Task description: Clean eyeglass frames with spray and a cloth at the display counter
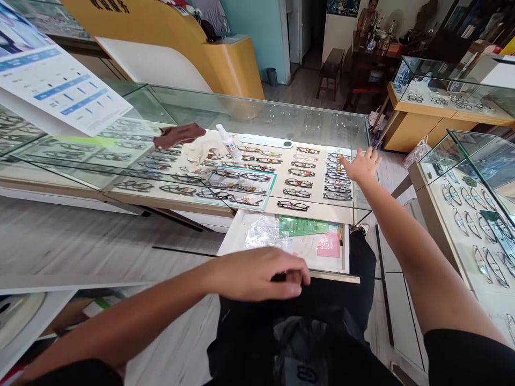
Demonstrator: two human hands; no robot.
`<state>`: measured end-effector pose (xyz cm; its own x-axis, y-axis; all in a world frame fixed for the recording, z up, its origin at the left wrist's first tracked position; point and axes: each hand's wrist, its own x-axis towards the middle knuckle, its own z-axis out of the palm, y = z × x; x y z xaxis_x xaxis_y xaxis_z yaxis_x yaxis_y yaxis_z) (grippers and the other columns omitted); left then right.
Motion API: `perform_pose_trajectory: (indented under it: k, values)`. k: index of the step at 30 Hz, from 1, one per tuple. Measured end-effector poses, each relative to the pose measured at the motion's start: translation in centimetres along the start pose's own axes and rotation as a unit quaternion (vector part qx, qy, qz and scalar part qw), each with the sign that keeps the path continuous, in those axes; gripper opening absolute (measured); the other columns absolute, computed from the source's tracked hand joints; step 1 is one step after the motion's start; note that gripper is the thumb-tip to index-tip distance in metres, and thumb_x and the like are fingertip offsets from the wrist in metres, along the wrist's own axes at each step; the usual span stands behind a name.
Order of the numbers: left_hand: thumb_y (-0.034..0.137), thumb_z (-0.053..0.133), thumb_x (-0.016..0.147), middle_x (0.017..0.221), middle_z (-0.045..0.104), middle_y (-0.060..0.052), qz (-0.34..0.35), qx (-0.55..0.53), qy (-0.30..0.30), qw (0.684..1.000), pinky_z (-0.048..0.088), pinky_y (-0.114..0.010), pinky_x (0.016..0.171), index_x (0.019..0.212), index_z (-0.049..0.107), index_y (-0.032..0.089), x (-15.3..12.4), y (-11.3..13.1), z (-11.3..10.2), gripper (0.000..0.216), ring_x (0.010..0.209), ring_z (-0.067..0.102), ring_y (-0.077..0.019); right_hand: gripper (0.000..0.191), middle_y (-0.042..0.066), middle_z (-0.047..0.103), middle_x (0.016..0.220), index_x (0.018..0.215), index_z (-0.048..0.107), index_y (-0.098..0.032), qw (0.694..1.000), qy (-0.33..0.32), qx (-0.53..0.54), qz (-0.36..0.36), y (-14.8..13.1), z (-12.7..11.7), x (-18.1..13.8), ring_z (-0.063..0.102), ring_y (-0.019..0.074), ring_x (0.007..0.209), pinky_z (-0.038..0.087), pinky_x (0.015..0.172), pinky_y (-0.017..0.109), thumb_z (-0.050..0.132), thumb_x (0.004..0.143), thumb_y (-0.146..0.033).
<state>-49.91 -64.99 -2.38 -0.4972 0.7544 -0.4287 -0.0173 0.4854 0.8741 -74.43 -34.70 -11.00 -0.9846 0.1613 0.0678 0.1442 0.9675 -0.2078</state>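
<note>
My right hand (363,163) is spread at the right end of the glass display counter (257,107), its fingers apart and nothing in them. Just left of it, a column of eyeglasses (338,177) lies on a white strip. Whether the hand touches the glass I cannot tell. My left hand (265,274) hovers over the front of a pulled-out drawer (233,236), loosely curled, with a gap between thumb and fingers and nothing visible in it. Inside the drawer are clear plastic bags (263,233), a green sheet (301,226) and a pink paper (329,245).
A white spray bottle (228,142), a brown cloth (179,135) and more eyeglasses (293,205) are at the counter. A desk calendar (60,75) leans in at upper left. Another glass case (478,214) flanks me at right. A person (367,24) is at a far table.
</note>
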Motion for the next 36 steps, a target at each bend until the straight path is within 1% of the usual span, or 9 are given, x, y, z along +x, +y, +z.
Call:
perform_pose_trajectory:
  k: [4, 6, 10, 12, 16, 21, 25, 30, 36]
  values:
    - [0.035, 0.080, 0.089, 0.100, 0.080, -0.005, 0.039, 0.085, 0.041, 0.995, 0.052, -0.038, 0.101, 0.095, 0.083, 0.032, 7.0, -1.8, -2.1, 0.008, 0.096, 0.072, -0.0324, 0.106, 0.026, 0.023, 0.180, 0.175, 0.028, -0.008, 0.998, -0.058, -0.028, 0.010, 0.3, -1.0, -0.2, 0.021, 0.0502, 0.166, 0.022, 0.132, 0.069, 0.030, 0.099, -0.082]
    - [0.036, 0.075, 0.091, 0.106, 0.081, -0.006, 0.051, 0.137, 0.059, 0.988, 0.053, -0.040, 0.101, 0.100, 0.082, 0.031, 10.9, -3.4, -2.9, 0.012, 0.101, 0.073, -0.0338, 0.107, 0.023, 0.025, 0.181, 0.176, 0.030, -0.011, 0.997, -0.066, -0.044, -0.003, 0.6, -1.6, -0.5, 0.025, 0.0483, 0.165, 0.026, 0.132, 0.065, 0.028, 0.098, -0.085]
    - [0.036, 0.067, 0.095, 0.129, 0.077, -0.010, 0.087, 0.311, 0.161, 0.932, 0.053, -0.044, 0.109, 0.119, 0.076, 0.027, 18.0, -6.5, -4.6, 0.027, 0.121, 0.070, -0.0355, 0.100, 0.018, 0.025, 0.182, 0.176, 0.030, -0.015, 0.998, -0.053, -0.030, -0.011, 0.9, -2.1, -1.6, 0.026, 0.0443, 0.165, 0.031, 0.131, 0.062, 0.022, 0.102, -0.083]
    - [0.032, 0.069, 0.093, 0.142, 0.071, -0.013, 0.104, 0.355, 0.201, 0.907, 0.048, -0.047, 0.119, 0.121, 0.075, 0.024, 21.2, -7.7, -5.6, 0.029, 0.136, 0.063, -0.0368, 0.097, 0.018, 0.025, 0.182, 0.176, 0.031, -0.016, 0.999, -0.049, -0.019, -0.002, 0.7, -2.2, -2.2, 0.025, 0.0431, 0.165, 0.033, 0.130, 0.061, 0.024, 0.104, -0.080]
    - [0.029, 0.075, 0.088, 0.163, 0.055, -0.021, 0.114, 0.370, 0.242, 0.890, 0.031, -0.059, 0.132, 0.124, 0.073, 0.017, 26.3, -9.4, -7.6, 0.038, 0.161, 0.039, -0.0439, 0.093, 0.019, 0.026, 0.181, 0.175, 0.031, -0.015, 0.998, -0.054, -0.012, 0.009, 0.2, -2.5, -2.8, 0.023, 0.0424, 0.166, 0.034, 0.130, 0.060, 0.034, 0.105, -0.076]
    - [0.037, 0.080, 0.085, 0.173, 0.043, -0.024, 0.108, 0.394, 0.260, 0.875, 0.019, -0.065, 0.135, 0.133, 0.071, 0.015, 30.4, -11.0, -9.5, 0.054, 0.166, 0.027, -0.0467, 0.096, 0.019, 0.022, 0.183, 0.175, 0.029, -0.016, 0.998, -0.062, -0.007, 0.003, 0.4, -2.4, -2.8, 0.020, 0.0445, 0.167, 0.037, 0.128, 0.061, 0.034, 0.104, -0.078]
    - [0.042, 0.085, 0.081, 0.175, 0.039, -0.024, 0.095, 0.413, 0.255, 0.869, 0.017, -0.066, 0.135, 0.133, 0.072, 0.015, 32.7, -11.7, -10.5, 0.060, 0.168, 0.022, -0.0470, 0.096, 0.018, 0.025, 0.182, 0.174, 0.032, -0.017, 0.999, -0.050, 0.003, -0.003, 0.8, -1.9, -2.8, 0.021, 0.0448, 0.166, 0.038, 0.127, 0.063, 0.033, 0.102, -0.081]
    - [0.044, 0.088, 0.076, 0.174, 0.042, -0.021, 0.079, 0.428, 0.243, 0.867, 0.018, -0.067, 0.134, 0.118, 0.078, 0.017, 34.9, -12.0, -10.9, 0.051, 0.168, 0.019, -0.0493, 0.096, 0.018, 0.025, 0.181, 0.173, 0.033, -0.016, 0.999, -0.045, 0.011, -0.005, 0.8, -1.7, -2.9, 0.020, 0.0458, 0.166, 0.038, 0.126, 0.064, 0.034, 0.102, -0.081]
    - [0.039, 0.090, 0.072, 0.170, 0.046, -0.023, 0.073, 0.438, 0.242, 0.863, 0.018, -0.069, 0.134, 0.104, 0.080, 0.015, 36.5, -11.9, -9.8, 0.041, 0.165, 0.022, -0.0535, 0.093, 0.019, 0.026, 0.181, 0.173, 0.033, -0.016, 0.998, -0.055, 0.003, 0.005, 0.4, -2.1, -3.0, 0.021, 0.0430, 0.166, 0.039, 0.127, 0.061, 0.036, 0.104, -0.077]
